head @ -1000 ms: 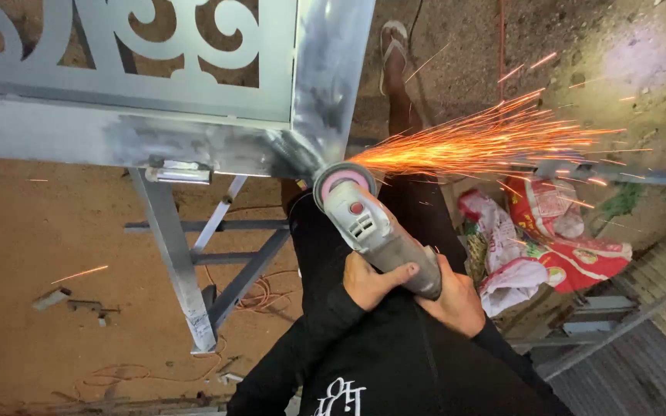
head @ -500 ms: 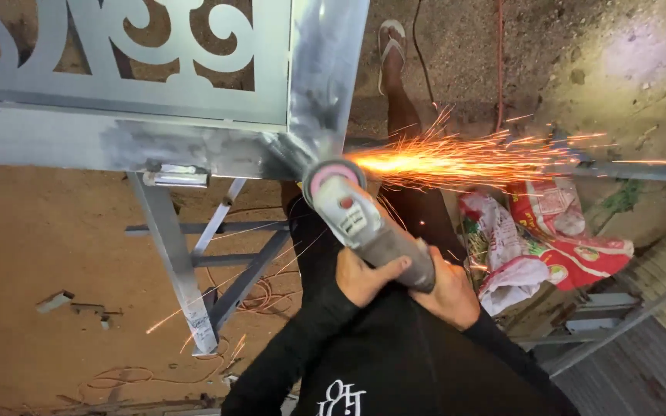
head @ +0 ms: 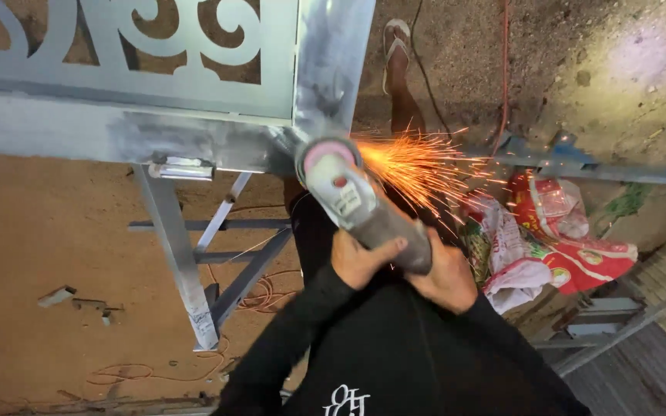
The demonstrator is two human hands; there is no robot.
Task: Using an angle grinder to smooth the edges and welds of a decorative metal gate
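A single head-worn camera looks steeply down from the person's own eye level, close over both hands on the grinder (head: 364, 208) at frame centre. The grey metal frame (head: 194, 115) fills the upper left, the dirt floor (head: 48, 254) lies far below, and the person's black sleeves crowd the bottom edge.

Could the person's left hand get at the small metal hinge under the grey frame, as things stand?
Probably yes, but not right away: the left hand is wrapped around the angle grinder. The hinge lies to its left under the frame, with nothing between them.
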